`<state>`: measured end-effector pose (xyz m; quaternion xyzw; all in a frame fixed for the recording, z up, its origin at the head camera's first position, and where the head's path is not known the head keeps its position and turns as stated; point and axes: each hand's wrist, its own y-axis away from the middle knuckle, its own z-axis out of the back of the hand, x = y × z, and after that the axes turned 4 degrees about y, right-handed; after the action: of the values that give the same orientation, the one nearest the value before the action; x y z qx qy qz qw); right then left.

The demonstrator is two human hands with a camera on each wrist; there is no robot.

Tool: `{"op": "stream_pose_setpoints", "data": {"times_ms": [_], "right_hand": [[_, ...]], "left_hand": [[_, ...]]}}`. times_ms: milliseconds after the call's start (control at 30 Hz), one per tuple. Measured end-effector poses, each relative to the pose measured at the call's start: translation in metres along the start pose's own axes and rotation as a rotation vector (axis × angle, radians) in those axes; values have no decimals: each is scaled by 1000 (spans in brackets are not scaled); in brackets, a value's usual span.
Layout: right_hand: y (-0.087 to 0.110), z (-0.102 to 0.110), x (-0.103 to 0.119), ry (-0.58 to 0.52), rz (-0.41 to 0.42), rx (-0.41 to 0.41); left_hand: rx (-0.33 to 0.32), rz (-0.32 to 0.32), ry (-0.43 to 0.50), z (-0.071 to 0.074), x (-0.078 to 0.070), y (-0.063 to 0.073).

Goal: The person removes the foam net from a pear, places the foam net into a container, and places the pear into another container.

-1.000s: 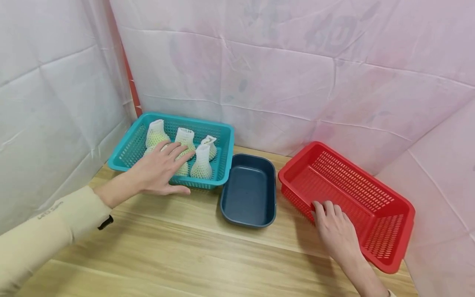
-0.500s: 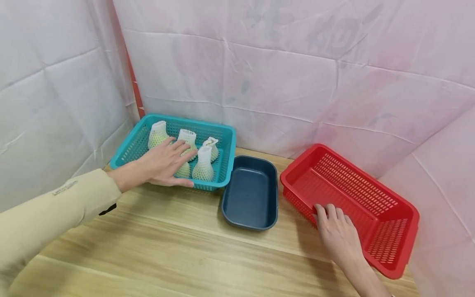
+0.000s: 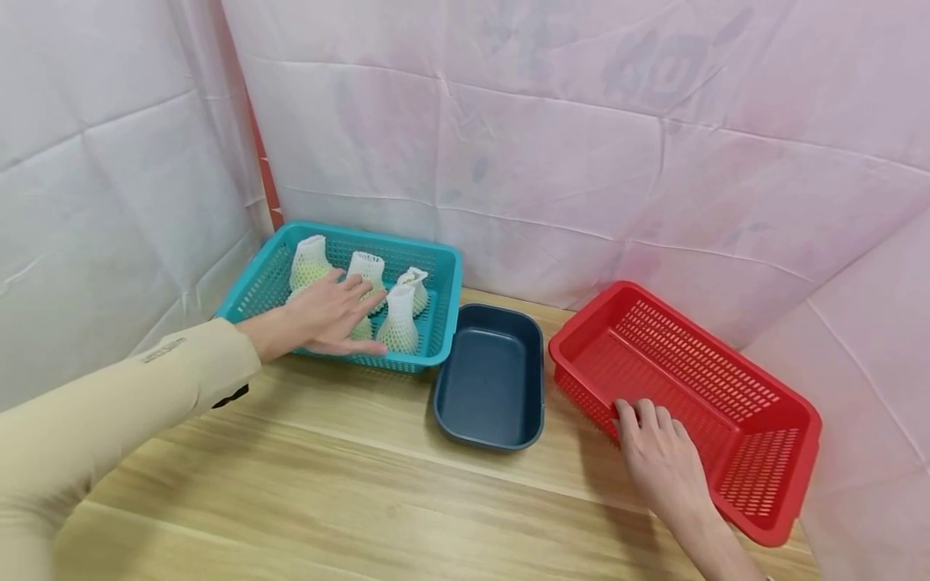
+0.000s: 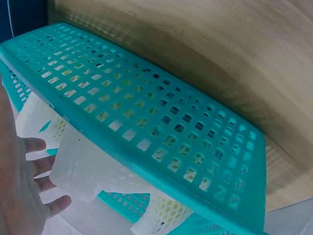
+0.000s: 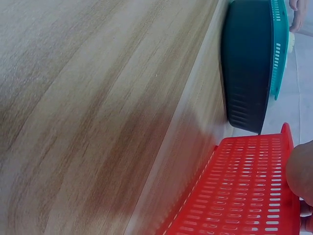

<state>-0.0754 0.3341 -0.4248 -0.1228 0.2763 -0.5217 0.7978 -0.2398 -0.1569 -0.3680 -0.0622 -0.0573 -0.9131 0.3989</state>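
Note:
Over the teal basket [image 3: 452, 315] at the left, my left hand [image 3: 327, 315] reaches palm down with its fingers spread. Several pale green fruits in white foam nets stand in that basket, one foam-netted fruit [image 3: 397, 331] at the front right. Part of the group is hidden under the hand. In the left wrist view, the fingers of the left hand [image 4: 19, 171] lie close beside a white foam net [image 4: 93, 166] and hold nothing. On the right, my right hand [image 3: 664, 452] grips the near rim of the red basket [image 3: 654, 363], fingers over the inside, thumb outside. The red basket holds nothing.
Between the two baskets sits an empty dark blue tray [image 3: 488, 379], right against the teal basket. All stand on a wood-grain table [image 3: 378, 492]. Pale cloth [image 3: 523, 186] hangs close behind and along both sides.
My left hand and forearm have shifted slightly right over the teal basket, fingers still spread. The right hand keeps its grip on the red basket's rim. The view has shifted a little.

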Motion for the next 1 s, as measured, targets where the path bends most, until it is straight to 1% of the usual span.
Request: {"op": "stream_pose_setpoints", "data": {"times_ms": [167, 300, 400, 467, 600, 700, 833, 933, 1000], "right_hand": [[0, 0, -1, 1, 6, -9], [0, -1, -1, 3, 9, -15], [0, -2, -1, 8, 13, -21], [0, -2, -1, 8, 12, -20], [1, -1, 0, 5, 7, 0], [1, -1, 0, 5, 10, 1], [2, -2, -2, 9, 19, -21], [2, -2, -3, 10, 22, -28], [2, -2, -3, 12, 24, -25]], "left_hand": [[54, 23, 37, 0, -1, -7], [66, 19, 75, -1, -1, -14], [76, 9, 72, -1, -1, -19], [94, 0, 58, -2, -1, -23], [137, -31, 9, 3, -5, -30], [144, -69, -17, 8, -9, -35], [162, -116, -46, 12, -15, -44], [198, -140, -107, 15, -19, -50], [208, -163, -150, 16, -21, -54]]}}
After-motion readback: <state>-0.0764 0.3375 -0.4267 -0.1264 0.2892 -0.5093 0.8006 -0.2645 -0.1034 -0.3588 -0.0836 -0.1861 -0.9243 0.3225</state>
